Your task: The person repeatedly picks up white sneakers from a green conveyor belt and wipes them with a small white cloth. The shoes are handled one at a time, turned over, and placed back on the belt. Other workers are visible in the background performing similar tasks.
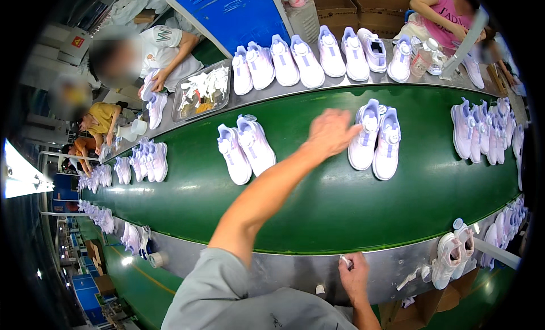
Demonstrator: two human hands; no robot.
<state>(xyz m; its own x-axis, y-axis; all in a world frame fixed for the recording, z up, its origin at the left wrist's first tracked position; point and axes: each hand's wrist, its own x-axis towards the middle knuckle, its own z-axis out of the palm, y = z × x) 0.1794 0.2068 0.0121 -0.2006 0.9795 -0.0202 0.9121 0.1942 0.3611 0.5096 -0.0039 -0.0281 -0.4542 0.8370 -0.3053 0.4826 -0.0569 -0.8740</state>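
My left hand (pixel 331 132) reaches over the green conveyor belt (pixel 306 211), fingers spread and slightly blurred, holding nothing. Its fingertips are at the left side of a pair of white-and-lavender sneakers (pixel 388 145); whether they touch is unclear. To the left of my forearm stands another such pair of sneakers (pixel 256 145), toes toward me. My right hand (pixel 355 276) rests at the near metal ledge (pixel 284 270), fingers closed on a small white wad (pixel 344 262). A white scrap (pixel 320 288) lies beside it on the ledge.
Sneakers line the far ledge (pixel 363 80), near a plastic tray (pixel 201 91) of white scraps. More sneakers (pixel 482 128) crowd the belt's right end. A worn pair of shoes (pixel 448 259) stands near right. Co-workers (pixel 164 55) sit across the belt; one handles a shoe.
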